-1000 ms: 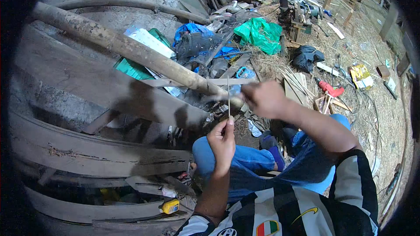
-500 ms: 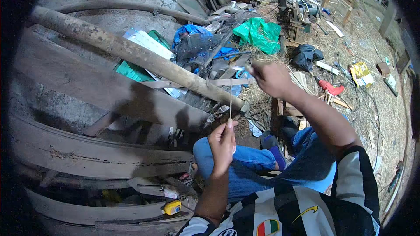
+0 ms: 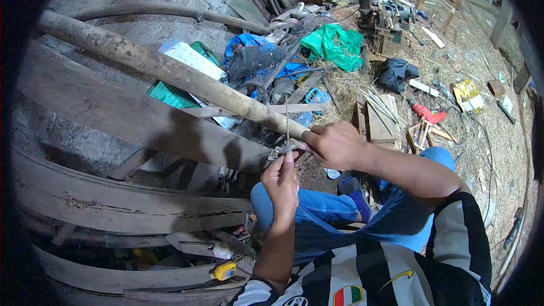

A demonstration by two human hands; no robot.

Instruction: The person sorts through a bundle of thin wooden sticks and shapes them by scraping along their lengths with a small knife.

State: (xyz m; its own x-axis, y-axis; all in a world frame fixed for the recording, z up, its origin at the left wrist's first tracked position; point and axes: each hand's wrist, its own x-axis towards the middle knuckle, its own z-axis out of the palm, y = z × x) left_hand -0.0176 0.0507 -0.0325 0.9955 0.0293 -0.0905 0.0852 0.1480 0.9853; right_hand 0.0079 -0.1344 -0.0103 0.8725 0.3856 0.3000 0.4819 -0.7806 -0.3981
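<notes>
The left hand (image 3: 281, 186) pinches a stick (image 3: 287, 118) upright at the frame's centre. The right hand (image 3: 338, 146) grips what looks like a blade (image 3: 284, 149), crossing the stick just beside the left thumb (image 3: 289, 157); a slip could cut it, and pressing too hard might snap the stick.

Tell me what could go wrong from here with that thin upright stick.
The narrow, grey, blade-like tool, seemingly held in the right hand, could slip and cut the left hand, whose fingertips are right beside it.

The thin, pale, straight wooden-looking stick could bend or snap under sideways pressure, since its upper end stands unsupported.

The red power drill lying on the straw-strewn ground might trip someone walking there.
</notes>
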